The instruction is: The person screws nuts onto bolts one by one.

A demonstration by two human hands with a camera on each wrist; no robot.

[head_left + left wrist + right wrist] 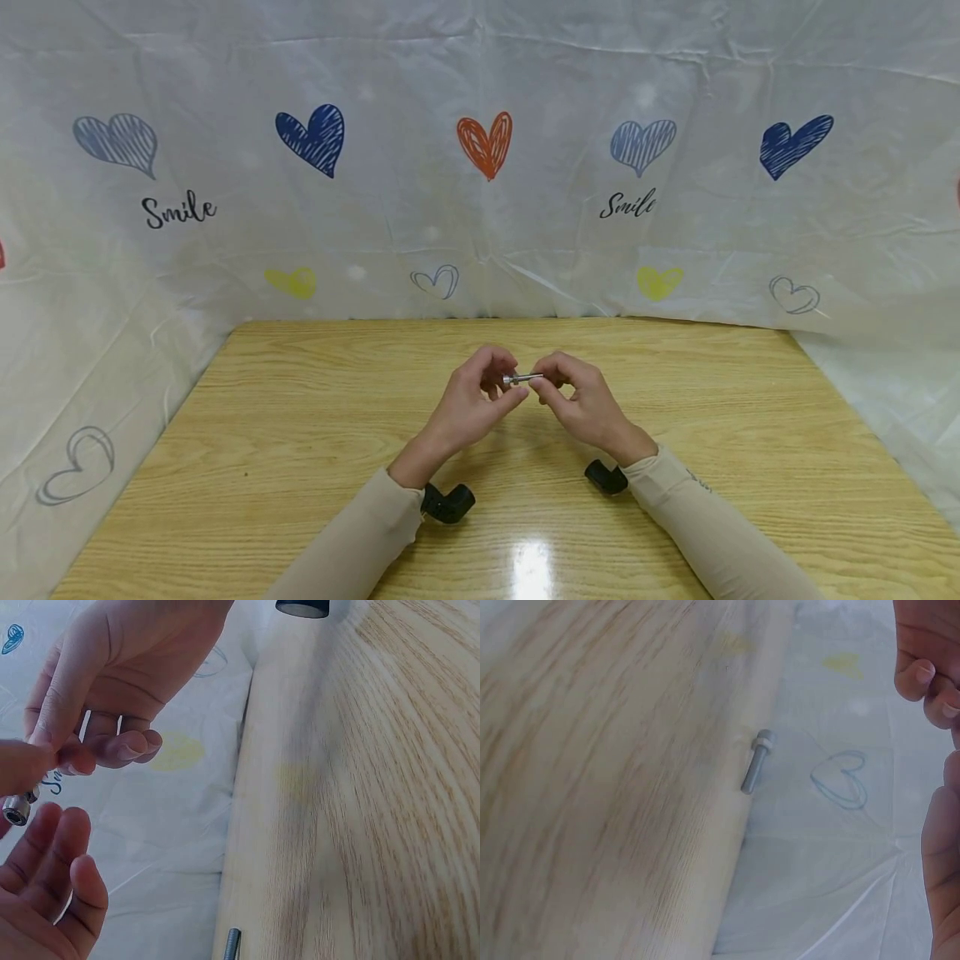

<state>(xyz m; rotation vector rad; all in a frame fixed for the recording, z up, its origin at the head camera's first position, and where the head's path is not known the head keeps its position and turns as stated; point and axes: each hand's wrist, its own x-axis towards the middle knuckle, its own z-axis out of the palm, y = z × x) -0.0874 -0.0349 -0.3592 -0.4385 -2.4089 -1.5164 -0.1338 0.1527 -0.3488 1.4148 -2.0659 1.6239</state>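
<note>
Between the two hands is a silver socket-head bolt, held level above the table. My right hand pinches its shank between thumb and fingers. My left hand curls around the head end, with its thumb reaching under the shank. The hollow bolt head faces the camera in the left wrist view, and a small nut-like ring sits behind it. Another bolt, with a ring near its head, shows against the tabletop in the right wrist view. I cannot pick it out in the head view.
The wooden table reaches back to a white cloth printed with hearts. Black curved wrist mounts hang below both sleeves. Light glares off the table near the front.
</note>
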